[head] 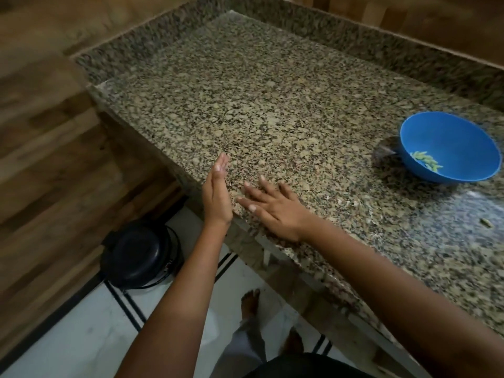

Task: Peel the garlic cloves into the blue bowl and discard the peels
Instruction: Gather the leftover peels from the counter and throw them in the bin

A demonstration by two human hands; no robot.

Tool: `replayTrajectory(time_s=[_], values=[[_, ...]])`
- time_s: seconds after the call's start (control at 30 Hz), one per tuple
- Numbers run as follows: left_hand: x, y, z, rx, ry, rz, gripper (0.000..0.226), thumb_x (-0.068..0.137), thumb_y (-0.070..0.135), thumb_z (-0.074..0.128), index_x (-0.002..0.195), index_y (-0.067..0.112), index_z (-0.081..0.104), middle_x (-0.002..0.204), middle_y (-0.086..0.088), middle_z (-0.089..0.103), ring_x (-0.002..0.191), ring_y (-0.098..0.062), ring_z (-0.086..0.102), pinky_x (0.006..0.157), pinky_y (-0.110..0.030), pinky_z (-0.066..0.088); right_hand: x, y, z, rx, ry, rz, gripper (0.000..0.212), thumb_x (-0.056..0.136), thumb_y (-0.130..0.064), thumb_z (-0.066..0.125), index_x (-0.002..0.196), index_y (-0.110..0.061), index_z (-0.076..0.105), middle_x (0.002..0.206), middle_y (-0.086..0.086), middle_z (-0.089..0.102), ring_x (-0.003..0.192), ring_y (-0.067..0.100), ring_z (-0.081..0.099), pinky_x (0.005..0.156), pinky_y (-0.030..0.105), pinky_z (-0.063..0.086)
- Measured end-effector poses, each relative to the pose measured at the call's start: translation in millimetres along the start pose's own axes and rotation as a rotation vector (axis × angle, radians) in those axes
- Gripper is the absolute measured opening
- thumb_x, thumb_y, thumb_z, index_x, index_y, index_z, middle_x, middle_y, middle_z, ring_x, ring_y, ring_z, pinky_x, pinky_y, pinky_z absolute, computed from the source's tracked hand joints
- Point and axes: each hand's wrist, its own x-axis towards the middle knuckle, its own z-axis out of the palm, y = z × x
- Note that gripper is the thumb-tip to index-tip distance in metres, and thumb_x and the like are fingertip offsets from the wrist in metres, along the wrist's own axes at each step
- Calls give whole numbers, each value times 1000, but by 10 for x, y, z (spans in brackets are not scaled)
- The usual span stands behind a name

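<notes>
The blue bowl [458, 143] stands on the speckled granite counter [272, 110] at the right, holding several pale peeled garlic cloves [426, 160]. My right hand [272, 207] lies flat on the counter near its front-left edge, fingers spread. My left hand [216, 193] stands on edge beside it at the counter's rim, fingers straight, palm facing the right hand. A few thin pale peel scraps [349, 203] lie on the counter right of my right hand. One small piece [486, 222] lies near the right border.
A black round bin [140, 255] sits on the white tiled floor below the counter's left end. Wooden panelling covers the wall at left. My bare feet [249, 304] stand under the counter's front edge. A raised granite lip runs along the counter's back.
</notes>
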Motion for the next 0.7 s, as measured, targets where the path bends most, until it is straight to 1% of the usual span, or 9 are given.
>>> replayTrajectory(time_s=[0.1, 0.17, 0.23, 0.3, 0.4, 0.47, 0.57, 0.63, 0.7], values=[[12, -9, -29, 13, -7, -6, 45, 104, 23, 21, 140, 4, 39, 142, -8, 44, 131, -13, 41, 104, -12, 32, -46, 54, 43, -131, -8, 4, 46, 98, -49, 4, 144, -46, -2, 154, -13, -11, 137, 15, -26, 110, 44, -23], [-11, -5, -37, 40, -28, -3, 44, 104, 25, 22, 140, 7, 40, 142, -6, 45, 131, -11, 41, 101, -8, 32, -109, 162, 45, -198, 41, 118, 49, 95, -54, -1, 142, -44, -11, 154, -9, -18, 138, 18, -28, 110, 47, -22], [-30, -7, -23, 72, -54, 6, 47, 102, 33, 23, 140, 10, 40, 143, -4, 44, 132, -11, 41, 102, -9, 32, -182, 232, 23, -213, 67, 260, 53, 93, -56, -5, 141, -39, -20, 152, -4, -25, 137, 19, -32, 111, 49, -21], [-33, -12, 2, 96, -85, 10, 57, 95, 42, 23, 140, 12, 40, 144, -3, 44, 132, -9, 40, 103, -12, 31, -222, 174, 29, -206, 55, 265, 54, 92, -57, -5, 138, -37, -25, 149, -3, -31, 135, 20, -34, 110, 49, -23], [-51, -12, 39, 139, -126, 20, 60, 92, 43, 22, 141, 12, 39, 144, -2, 43, 132, -8, 39, 99, -4, 29, -241, -19, 109, -186, 8, 108, 50, 95, -55, 0, 141, -43, -17, 151, -7, -26, 137, 19, -31, 107, 45, -27], [-77, -7, 66, 170, -165, 27, 60, 92, 42, 22, 142, 13, 38, 145, -2, 42, 132, -6, 38, 97, 0, 28, -306, -11, 153, -195, 3, 84, 48, 95, -54, 1, 141, -47, -14, 152, -9, -23, 138, 18, -28, 108, 45, -25], [-114, 13, 117, 245, -226, 52, 60, 93, 44, 20, 143, 14, 36, 147, -1, 40, 131, -4, 36, 94, 3, 26, -374, 201, 127, -194, 51, 265, 51, 92, -58, -5, 138, -44, -21, 151, -7, -26, 137, 18, -31, 110, 48, -22], [-121, 29, 153, 243, -245, 48, 60, 93, 44, 21, 143, 13, 36, 147, -1, 40, 130, -2, 36, 95, 1, 26, -350, 256, 74, -172, 98, 385, 54, 91, -59, -7, 139, -40, -22, 150, -6, -29, 135, 18, -34, 110, 49, -21], [-121, 47, 183, 260, -251, 47, 58, 95, 43, 22, 143, 14, 36, 147, -1, 40, 129, 0, 35, 95, 0, 26, -305, 144, 74, -166, 123, 333, 53, 93, -57, -4, 140, -39, -20, 149, -7, -29, 135, 18, -34, 110, 50, -22]])
